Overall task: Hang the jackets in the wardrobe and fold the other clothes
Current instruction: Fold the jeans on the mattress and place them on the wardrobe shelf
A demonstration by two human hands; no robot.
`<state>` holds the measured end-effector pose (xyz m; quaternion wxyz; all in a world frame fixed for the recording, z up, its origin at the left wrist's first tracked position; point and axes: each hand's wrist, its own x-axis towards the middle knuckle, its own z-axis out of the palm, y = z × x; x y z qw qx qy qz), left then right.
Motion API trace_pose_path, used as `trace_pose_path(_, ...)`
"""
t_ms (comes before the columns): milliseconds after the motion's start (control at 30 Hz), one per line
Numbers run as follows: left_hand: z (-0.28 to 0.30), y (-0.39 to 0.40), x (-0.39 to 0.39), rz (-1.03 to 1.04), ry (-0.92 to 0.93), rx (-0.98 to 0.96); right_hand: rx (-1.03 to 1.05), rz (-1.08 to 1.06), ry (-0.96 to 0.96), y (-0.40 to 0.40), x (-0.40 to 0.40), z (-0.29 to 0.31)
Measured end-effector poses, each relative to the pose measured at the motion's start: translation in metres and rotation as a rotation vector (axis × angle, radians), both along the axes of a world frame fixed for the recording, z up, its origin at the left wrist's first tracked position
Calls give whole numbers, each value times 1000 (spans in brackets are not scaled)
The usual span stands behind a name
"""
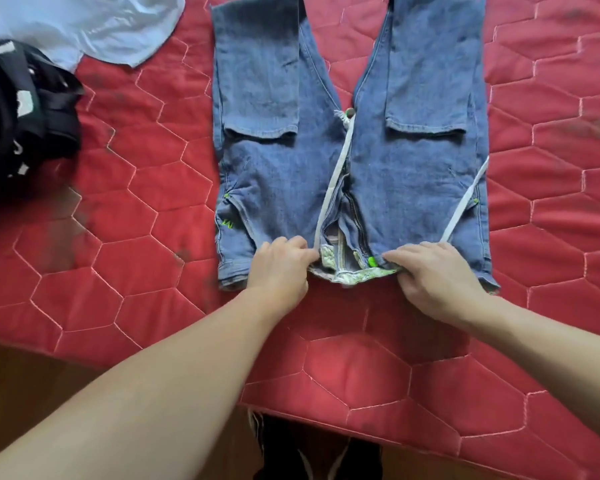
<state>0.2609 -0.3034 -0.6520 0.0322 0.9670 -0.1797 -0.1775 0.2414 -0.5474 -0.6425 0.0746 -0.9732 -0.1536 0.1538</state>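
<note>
Jeans spread flat on the red quilted bed, legs pointing away, fly open, waistband at the near edge. Left hand and right hand both pinching the waistband, fingers curled on the fabric either side of the zip. White garment and black clothing pile far left.
</note>
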Motion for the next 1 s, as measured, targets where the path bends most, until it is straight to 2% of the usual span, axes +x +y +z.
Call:
trace_pose_path(100, 12, -2, -8, -91, 138, 36, -107, 84, 175, 5, -4, 15)
trace_pose_path(200, 14, -6, -20, 1, 264, 2, -47, 124, 166, 8, -11, 24)
trace_pose_path(267, 11, -13, -27, 104, 207, -1, 19, 125, 21, 13, -19, 22)
trace_pose_path(333, 4, -20, -31, 163, 86, 9, -40, 131, -87, 20, -25, 14)
trace_pose_path(500, 2, -35, -32, 222, -5, -83, -104, 21, -184, 34, -30, -14)
trace_pose_path(633, 9, -50, -39, 128, -137, -268, 84, 1, -238, 34, -36, -23)
trace_pose_path(700, 9, -52, -42, 114, -97, -301, 113, 63, -215, 34, -40, -22)
trace_pose_path(800, 3, -37, -50, 102, 23, -254, 126, 120, -144, 22, -42, -21)
trace_pose_path(867, 0, -20, -57, -8, 37, -215, 100, 89, -81, 7, -44, -20)
trace_pose_path(933, -2, -9, -63, -121, 34, -72, 42, 76, -13, -3, -48, -18)
trace_pose_path(1000, -4, -8, -66, -125, 62, 29, -20, 98, 44, -3, -55, -16)
